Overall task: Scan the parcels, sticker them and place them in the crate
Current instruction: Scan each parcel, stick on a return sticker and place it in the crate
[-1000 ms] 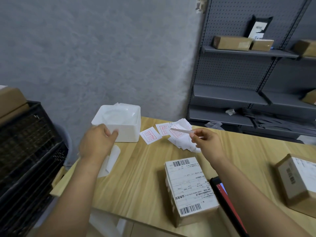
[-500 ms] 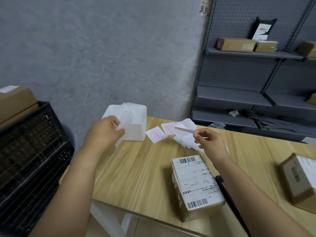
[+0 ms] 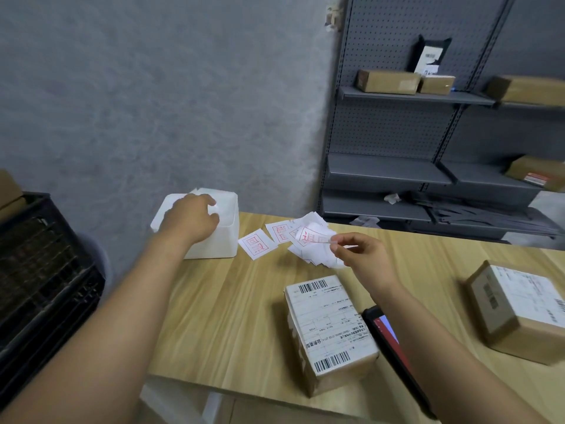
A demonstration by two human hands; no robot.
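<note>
The sticker is pinched between thumb and forefinger of the right hand, held flat in the air above the loose pile of stickers near the bench's far edge; the parcel it looks meant for lies label-up close to the near edge, just left of the scanner with its red screen; the second parcel waits towards the right edge. Over at the far left corner the left hand sits over the mouth of the white box, fingers curled down into it on what looks like a scrap of white backing, though what they grip is too blurred to say; the black crate stands off the bench's left edge. To do this well, I'd say: keep that pinch on one corner only so the sticky face stays free; bring it down over bare cardboard or blank label, clear of both barcodes; lay one edge first, then smooth across with a fingertip; steady the parcel with the free left hand so it doesn't skid on the wood.
</note>
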